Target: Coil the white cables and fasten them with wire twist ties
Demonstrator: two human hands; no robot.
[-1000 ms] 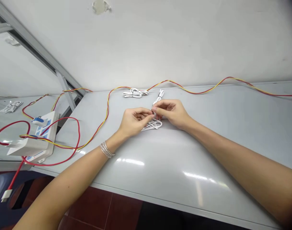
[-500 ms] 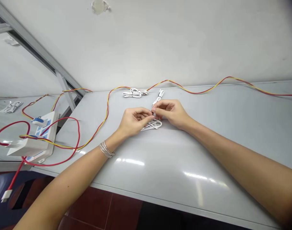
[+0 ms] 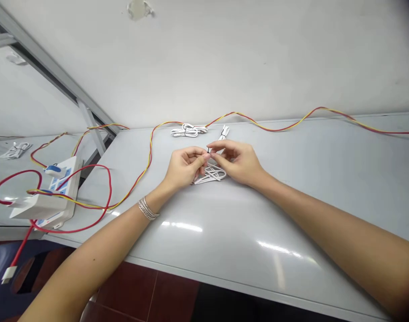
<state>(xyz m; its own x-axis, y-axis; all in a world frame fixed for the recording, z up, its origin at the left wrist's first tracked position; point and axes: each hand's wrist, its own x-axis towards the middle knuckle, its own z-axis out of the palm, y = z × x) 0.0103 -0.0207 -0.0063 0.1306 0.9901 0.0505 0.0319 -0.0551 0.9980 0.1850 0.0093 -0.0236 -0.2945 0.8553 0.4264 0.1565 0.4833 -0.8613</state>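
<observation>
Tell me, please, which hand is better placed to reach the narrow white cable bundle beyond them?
Probably the right hand: it sits just before the narrow bundle; the left hand is farther left.

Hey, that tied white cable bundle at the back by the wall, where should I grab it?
Probably pinch the tied white bundle at its middle, where the dark tie cinches the loops, coming down from above: it lies flat on the table, its looped ends splay loose, and the wall stands close behind.

Bright, even overhead light, glare streaks on the glossy table (image 3: 224,232), wide-angle bending and dark corners.
</observation>
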